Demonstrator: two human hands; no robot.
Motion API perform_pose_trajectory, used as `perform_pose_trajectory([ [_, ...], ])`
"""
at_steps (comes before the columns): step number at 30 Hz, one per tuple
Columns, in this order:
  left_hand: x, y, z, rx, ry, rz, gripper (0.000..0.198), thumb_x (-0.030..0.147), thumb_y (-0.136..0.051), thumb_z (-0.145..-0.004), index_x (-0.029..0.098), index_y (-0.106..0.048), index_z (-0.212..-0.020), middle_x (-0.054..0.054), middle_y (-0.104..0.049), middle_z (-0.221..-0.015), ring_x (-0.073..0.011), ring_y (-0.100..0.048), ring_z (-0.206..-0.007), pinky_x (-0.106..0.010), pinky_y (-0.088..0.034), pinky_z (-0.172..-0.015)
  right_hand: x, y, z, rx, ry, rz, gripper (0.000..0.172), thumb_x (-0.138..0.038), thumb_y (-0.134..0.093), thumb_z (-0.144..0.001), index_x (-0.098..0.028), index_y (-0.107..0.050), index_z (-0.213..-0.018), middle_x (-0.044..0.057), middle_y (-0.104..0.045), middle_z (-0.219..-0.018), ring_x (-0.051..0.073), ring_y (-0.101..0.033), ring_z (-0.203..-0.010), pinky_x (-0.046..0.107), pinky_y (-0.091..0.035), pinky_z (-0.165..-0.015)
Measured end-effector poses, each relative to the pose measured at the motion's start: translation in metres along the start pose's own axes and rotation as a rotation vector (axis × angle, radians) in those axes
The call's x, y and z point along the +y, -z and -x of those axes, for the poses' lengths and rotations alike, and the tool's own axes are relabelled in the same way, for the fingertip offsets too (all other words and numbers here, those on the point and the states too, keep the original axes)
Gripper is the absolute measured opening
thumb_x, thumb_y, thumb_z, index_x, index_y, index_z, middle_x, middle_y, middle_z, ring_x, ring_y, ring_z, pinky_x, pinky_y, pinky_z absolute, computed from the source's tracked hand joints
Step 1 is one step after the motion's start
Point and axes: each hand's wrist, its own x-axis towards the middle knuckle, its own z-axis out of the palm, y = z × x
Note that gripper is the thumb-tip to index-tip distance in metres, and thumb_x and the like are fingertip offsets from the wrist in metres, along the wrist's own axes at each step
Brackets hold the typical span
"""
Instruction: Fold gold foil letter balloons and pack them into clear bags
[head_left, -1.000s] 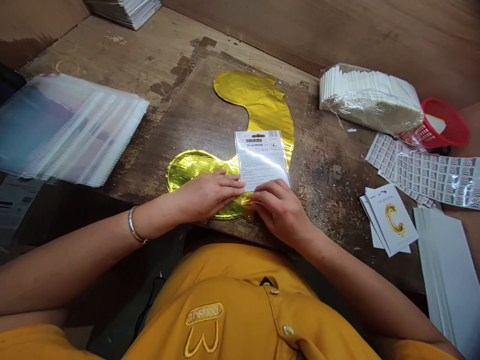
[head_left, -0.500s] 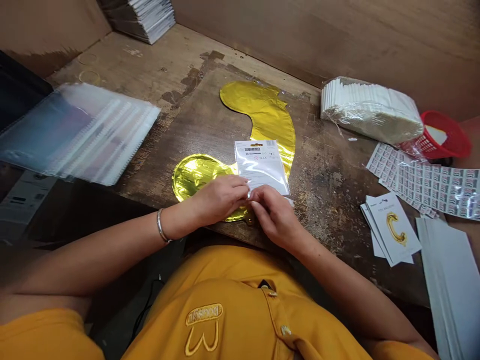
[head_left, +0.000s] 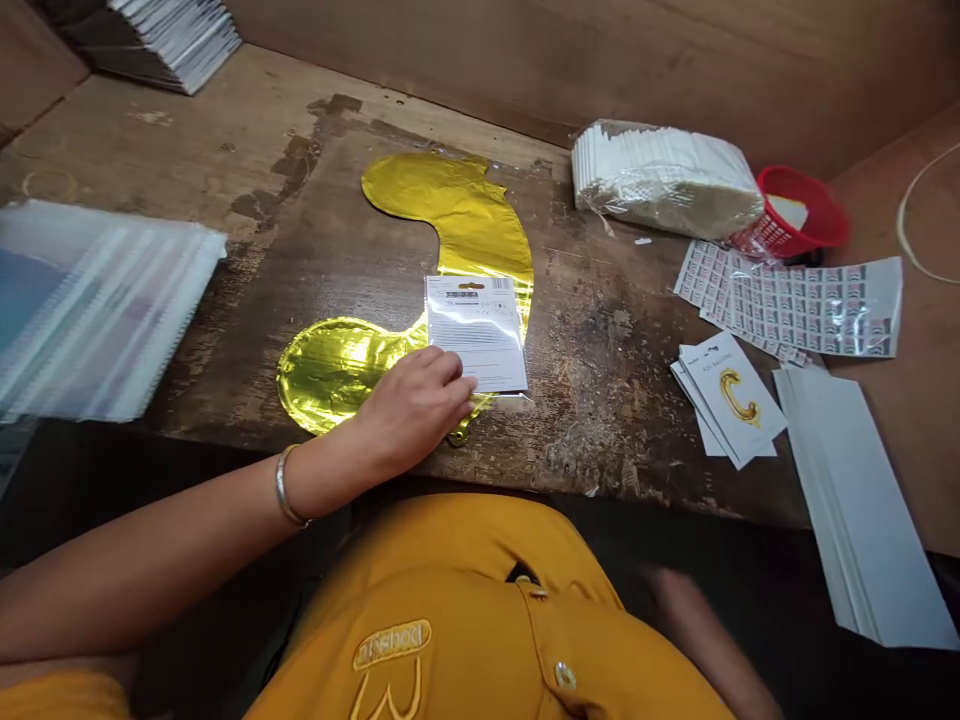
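A gold foil balloon [head_left: 480,215], flat and curved like a letter C, lies on the table. On top of it rests a clear plastic packet [head_left: 484,345] with a white printed card inside, its hang hole at the far end. My left hand [head_left: 420,405], with a bangle at the wrist, has its fingers closed at the packet's lower left corner. Past the table's front edge, low on the right, my right hand [head_left: 679,595] is smeared by motion; its fingers cannot be made out.
Clear plastic bags [head_left: 112,310] lie at left, a paper stack [head_left: 165,40] behind. On the right are a wrapped white bundle [head_left: 667,185], a red basket [head_left: 814,225], sticker sheets [head_left: 817,305], balloon cards [head_left: 731,400] and long white card strips [head_left: 862,480].
My right hand has left the packet's lower edge and moved down and right, off the table. My left hand stays at the packet. The view has turned to the right.
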Motion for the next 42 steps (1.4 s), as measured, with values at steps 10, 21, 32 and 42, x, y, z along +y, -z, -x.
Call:
perform_pose_trajectory([
  [10,-0.001,-0.018,-0.006,0.141,0.113,0.316,0.020,0.020,-0.051,-0.095,0.015,-0.065,-0.081,-0.007,-0.069,-0.089,-0.0196,-0.058,-0.085,-0.034,-0.048,-0.083,-0.156,0.052,-0.160,0.277,0.881,-0.048,0.030,-0.037,-0.079,-0.075,-0.023,-0.071,-0.101,0.010,-0.066,-0.126,0.029,-0.058,-0.113,0.046,-0.048,-0.096],
  [21,-0.032,0.012,-0.020,-0.122,0.678,0.256,0.044,0.017,-0.069,-0.079,0.014,-0.051,-0.119,-0.010,-0.060,-0.107,-0.0200,-0.061,-0.083,-0.033,-0.049,-0.076,-0.184,0.019,-0.184,0.358,0.661,-0.278,0.008,-0.018,-0.058,-0.083,-0.021,-0.062,-0.089,0.010,-0.070,-0.108,0.024,-0.063,-0.100,0.040,-0.049,-0.088],
  [32,-0.038,0.012,-0.034,0.092,0.679,1.287,0.069,0.020,-0.065,-0.082,0.017,-0.032,-0.143,-0.001,-0.064,-0.081,-0.0159,-0.066,-0.074,-0.029,-0.055,-0.068,-0.183,0.037,-0.178,0.279,0.443,-0.696,0.052,-0.047,-0.065,-0.079,-0.017,-0.056,-0.121,0.011,-0.065,-0.102,0.019,-0.060,-0.071,0.037,-0.054,-0.068],
  [42,-0.016,0.041,-0.002,0.278,-0.045,-0.221,0.029,0.022,-0.050,-0.093,0.012,-0.061,-0.118,-0.016,-0.069,-0.107,-0.0248,-0.067,-0.091,-0.038,-0.056,-0.080,-0.239,0.041,-0.178,-0.155,0.496,-1.017,0.048,-0.060,-0.063,-0.081,-0.014,-0.071,-0.095,0.008,-0.071,-0.077,0.015,-0.059,-0.054,0.029,-0.053,-0.053],
])
